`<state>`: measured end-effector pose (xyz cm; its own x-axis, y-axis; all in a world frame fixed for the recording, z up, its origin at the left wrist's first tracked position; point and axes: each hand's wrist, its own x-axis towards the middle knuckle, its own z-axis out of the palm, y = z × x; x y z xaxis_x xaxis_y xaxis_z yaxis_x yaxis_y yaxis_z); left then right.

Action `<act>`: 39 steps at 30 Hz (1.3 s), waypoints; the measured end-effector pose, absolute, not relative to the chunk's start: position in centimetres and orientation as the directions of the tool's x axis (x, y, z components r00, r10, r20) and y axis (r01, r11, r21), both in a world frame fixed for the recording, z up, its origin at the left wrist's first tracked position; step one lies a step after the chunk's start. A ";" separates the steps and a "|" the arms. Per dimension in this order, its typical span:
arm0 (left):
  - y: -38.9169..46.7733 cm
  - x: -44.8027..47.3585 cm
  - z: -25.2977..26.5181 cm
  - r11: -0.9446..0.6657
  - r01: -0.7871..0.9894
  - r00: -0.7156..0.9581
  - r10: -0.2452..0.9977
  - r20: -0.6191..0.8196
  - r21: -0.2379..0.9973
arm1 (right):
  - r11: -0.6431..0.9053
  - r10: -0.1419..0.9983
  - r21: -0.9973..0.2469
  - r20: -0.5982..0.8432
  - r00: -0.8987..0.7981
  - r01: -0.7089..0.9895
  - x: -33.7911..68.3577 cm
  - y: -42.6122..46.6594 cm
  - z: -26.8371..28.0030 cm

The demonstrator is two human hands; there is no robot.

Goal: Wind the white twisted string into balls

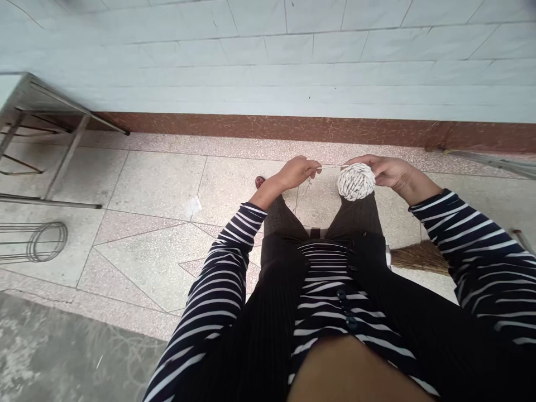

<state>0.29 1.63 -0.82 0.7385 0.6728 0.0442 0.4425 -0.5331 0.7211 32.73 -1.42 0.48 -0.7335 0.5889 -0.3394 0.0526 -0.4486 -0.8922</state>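
My right hand [389, 170] is closed around the far side of a round, off-white braided piece [356, 182], which hangs above my right knee. Whether it is a flat disc or a ball I cannot tell. From it a thin pale strand [330, 167] runs left, looking fairly taut. My left hand [298, 172] pinches the other end of that strand between thumb and fingers. A short, wispy bit [309, 183] dangles below the left fingertips. Some of the right fingers are hidden behind the braided piece.
A white tiled wall [293, 78] with a brown base strip stands ahead. To the left are a metal-legged table [69, 151] and a wire stand [47, 241]. A scrap of white paper [193, 207] lies on the floor. Broom bristles [419, 257] show beneath my right arm.
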 end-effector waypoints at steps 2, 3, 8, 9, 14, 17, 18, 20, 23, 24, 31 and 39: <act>1.9 0.2 -1.5 -0.506 0.447 0.716 0.697 0.044 0.738 | -0.469 0.622 -0.883 -0.350 -0.700 0.024 32.7 -1.7 1.3; 2.0 0.2 -1.8 -0.486 0.443 0.704 0.709 0.044 0.753 | -0.479 0.642 -0.878 -0.356 -0.679 0.007 32.5 -1.8 1.6; 1.4 -0.1 -3.5 -0.317 0.354 0.673 0.739 -0.004 0.880 | -0.395 0.844 -0.899 -0.274 -0.461 -0.188 30.5 -2.1 3.7; 1.2 -0.1 -3.9 -0.266 0.319 0.672 0.741 -0.019 0.910 | -0.361 0.878 -0.905 -0.247 -0.410 -0.227 30.1 -2.0 4.5; -0.2 0.3 -5.4 -0.016 0.057 0.649 0.761 -0.025 0.998 | -0.267 0.933 -0.924 -0.176 -0.314 -0.275 27.7 -1.7 9.4; -0.9 0.7 -5.1 0.074 -0.043 0.622 0.783 -0.031 0.996 | -0.241 0.947 -0.931 -0.163 -0.278 -0.273 26.5 -1.4 11.2; -1.1 0.8 -5.0 0.104 -0.057 0.605 0.795 -0.049 0.993 | -0.228 0.954 -0.930 -0.155 -0.256 -0.288 26.3 -1.3 11.4; -1.5 0.8 -4.8 0.177 -0.090 0.548 0.830 -0.100 0.980 | -0.193 0.971 -0.921 -0.130 -0.199 -0.339 26.0 -1.0 11.4; -1.9 0.4 -4.9 0.222 -0.174 0.424 0.896 -0.131 0.959 | -0.134 0.989 -0.898 -0.095 -0.113 -0.419 26.1 -0.8 10.9; -2.0 0.3 -5.0 0.207 -0.189 0.391 0.913 -0.119 0.960 | -0.126 0.991 -0.891 -0.094 -0.094 -0.436 26.1 -0.9 10.7; -3.3 -0.3 -5.8 0.225 -0.157 0.439 0.888 -0.136 0.961 | -0.050 0.998 -0.925 -0.034 -0.049 -0.378 27.2 -0.4 10.3; -5.6 -1.5 -3.2 0.217 -0.095 0.506 0.851 -0.141 0.971 | 0.148 0.904 -0.781 0.355 0.237 0.607 30.1 2.2 5.7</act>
